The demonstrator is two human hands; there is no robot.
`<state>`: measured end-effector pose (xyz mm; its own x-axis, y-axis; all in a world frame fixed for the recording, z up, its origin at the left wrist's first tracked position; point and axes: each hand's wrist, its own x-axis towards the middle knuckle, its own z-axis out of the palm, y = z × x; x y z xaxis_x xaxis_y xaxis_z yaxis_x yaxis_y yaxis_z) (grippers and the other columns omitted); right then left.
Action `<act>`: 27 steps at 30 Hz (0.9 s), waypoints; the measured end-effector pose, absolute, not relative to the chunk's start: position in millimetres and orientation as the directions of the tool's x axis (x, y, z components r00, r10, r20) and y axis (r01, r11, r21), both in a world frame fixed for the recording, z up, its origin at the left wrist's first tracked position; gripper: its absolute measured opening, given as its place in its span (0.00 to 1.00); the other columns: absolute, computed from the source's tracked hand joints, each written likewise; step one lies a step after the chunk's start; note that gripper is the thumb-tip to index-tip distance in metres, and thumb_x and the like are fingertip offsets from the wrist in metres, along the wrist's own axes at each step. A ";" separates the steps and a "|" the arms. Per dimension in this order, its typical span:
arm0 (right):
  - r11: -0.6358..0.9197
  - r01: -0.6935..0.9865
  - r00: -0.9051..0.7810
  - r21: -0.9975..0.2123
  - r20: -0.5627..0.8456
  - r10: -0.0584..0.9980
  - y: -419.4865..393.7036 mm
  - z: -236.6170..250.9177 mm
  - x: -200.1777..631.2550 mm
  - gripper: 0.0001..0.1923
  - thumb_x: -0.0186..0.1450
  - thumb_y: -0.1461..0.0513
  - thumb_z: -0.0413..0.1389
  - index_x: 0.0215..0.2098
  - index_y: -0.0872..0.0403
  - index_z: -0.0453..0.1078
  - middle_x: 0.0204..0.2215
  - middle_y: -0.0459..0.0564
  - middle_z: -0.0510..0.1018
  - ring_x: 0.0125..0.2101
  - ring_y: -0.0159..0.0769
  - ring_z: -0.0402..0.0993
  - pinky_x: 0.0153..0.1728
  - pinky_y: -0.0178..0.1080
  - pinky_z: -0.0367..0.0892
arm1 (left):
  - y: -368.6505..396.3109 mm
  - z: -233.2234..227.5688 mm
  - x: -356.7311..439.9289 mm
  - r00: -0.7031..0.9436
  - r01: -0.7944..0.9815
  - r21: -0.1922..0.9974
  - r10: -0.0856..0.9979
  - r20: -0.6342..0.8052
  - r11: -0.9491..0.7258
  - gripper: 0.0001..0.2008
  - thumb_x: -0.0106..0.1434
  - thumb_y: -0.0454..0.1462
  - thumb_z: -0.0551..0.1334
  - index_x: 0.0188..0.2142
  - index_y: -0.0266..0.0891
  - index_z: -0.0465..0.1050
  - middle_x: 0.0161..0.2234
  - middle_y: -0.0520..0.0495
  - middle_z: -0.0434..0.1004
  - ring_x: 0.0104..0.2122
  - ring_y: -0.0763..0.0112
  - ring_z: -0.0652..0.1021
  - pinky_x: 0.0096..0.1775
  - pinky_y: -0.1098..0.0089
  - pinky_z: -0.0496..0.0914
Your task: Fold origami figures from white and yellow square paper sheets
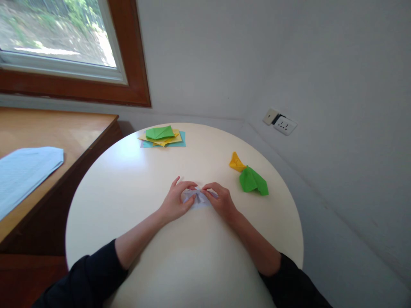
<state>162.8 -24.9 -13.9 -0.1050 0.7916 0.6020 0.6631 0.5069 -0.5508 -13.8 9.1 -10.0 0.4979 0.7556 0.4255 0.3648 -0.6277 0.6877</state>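
Pale lilac paper piece (199, 198), partly folded, lies mid-table on the round white table (144, 179). Looks light, thin, creases easily; best pinched at its edges. Left hand (176, 201) and right hand (220, 200) both press and pinch it with closed fingertips. Fold shape is hidden under the fingers. Green and yellow folded shapes (248, 175) sit near; coloured paper stack (162, 137) well apart.
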 end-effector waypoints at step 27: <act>0.486 0.479 -0.203 -0.731 0.447 0.871 -24.1 -11.0 179.7 0.13 0.62 0.68 0.48 0.38 0.52 0.73 0.33 0.49 0.76 0.35 0.32 0.72 0.37 0.36 0.68 | -3.6 10.5 -16.5 0.636 0.612 0.382 0.718 0.282 -0.693 0.07 0.56 0.33 0.54 0.33 0.39 0.70 0.42 0.42 0.73 0.43 0.62 0.72 0.47 0.58 0.63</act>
<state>179.7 -24.1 -11.0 -0.2030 0.8714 0.4467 0.4790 0.4862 -0.7309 -16.5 -3.6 10.5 0.6364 0.7179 0.2822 0.6122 -0.6926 0.3815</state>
